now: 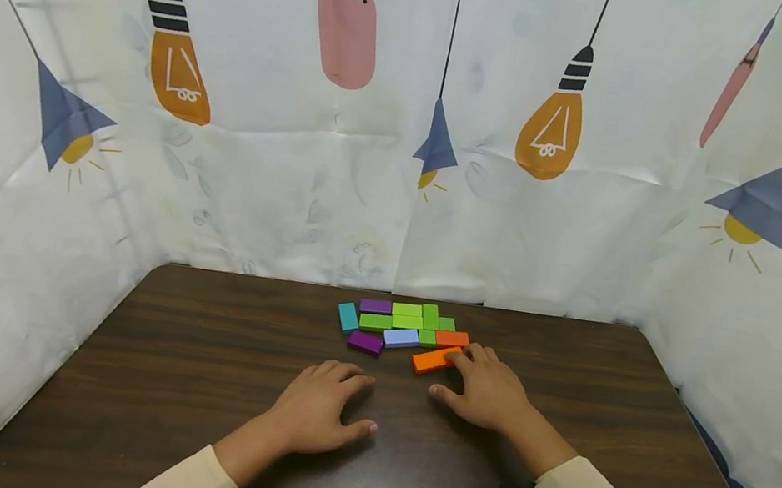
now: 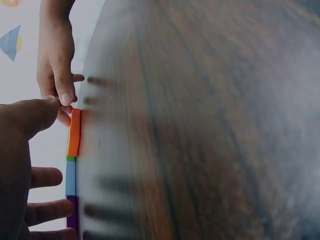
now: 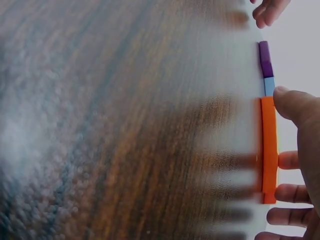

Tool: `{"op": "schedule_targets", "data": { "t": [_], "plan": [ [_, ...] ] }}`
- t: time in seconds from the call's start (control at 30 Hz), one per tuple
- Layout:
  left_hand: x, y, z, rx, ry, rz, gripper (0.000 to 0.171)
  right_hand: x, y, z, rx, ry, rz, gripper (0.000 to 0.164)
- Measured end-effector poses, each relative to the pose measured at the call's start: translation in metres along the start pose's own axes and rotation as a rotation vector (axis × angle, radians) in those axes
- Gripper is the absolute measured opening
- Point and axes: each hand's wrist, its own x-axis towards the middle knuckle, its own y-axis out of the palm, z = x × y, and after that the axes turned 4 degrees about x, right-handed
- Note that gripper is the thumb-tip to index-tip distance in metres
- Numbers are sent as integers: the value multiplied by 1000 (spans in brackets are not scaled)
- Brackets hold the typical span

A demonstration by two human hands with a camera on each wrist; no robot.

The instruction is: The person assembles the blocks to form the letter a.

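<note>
My right hand (image 1: 486, 389) is at the near right side of a flat cluster of small coloured blocks, its index fingertip at the right end of an orange block (image 1: 430, 361). The thumb is spread apart from it, nearer me. In the right wrist view, that orange block (image 3: 269, 145) stretches in front of the loosely spread fingers. My left hand (image 1: 317, 406) hovers low over the table with spread fingers, holding nothing. Nearest to it is a dark purple block (image 1: 365, 343) at the cluster's front left, beside a light blue block (image 1: 401, 338).
Behind these lie a teal block (image 1: 347, 318), another purple block (image 1: 376, 307), several green blocks (image 1: 375, 323) and a red-orange block (image 1: 452, 338). The dark wooden table (image 1: 208, 352) ends at a white curtain (image 1: 254, 198) printed with lamps.
</note>
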Motion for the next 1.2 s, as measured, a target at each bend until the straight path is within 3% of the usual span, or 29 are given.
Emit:
{"op": "schedule_targets", "data": {
  "t": [0.83, 1.2],
  "plan": [
    [16, 5, -14, -41, 43, 34, 63, 1, 2, 3, 27, -2, -25, 65],
    [29, 9, -19, -46, 73, 42, 57, -1, -2, 2, 4, -58, -35, 61]
  ]
}}
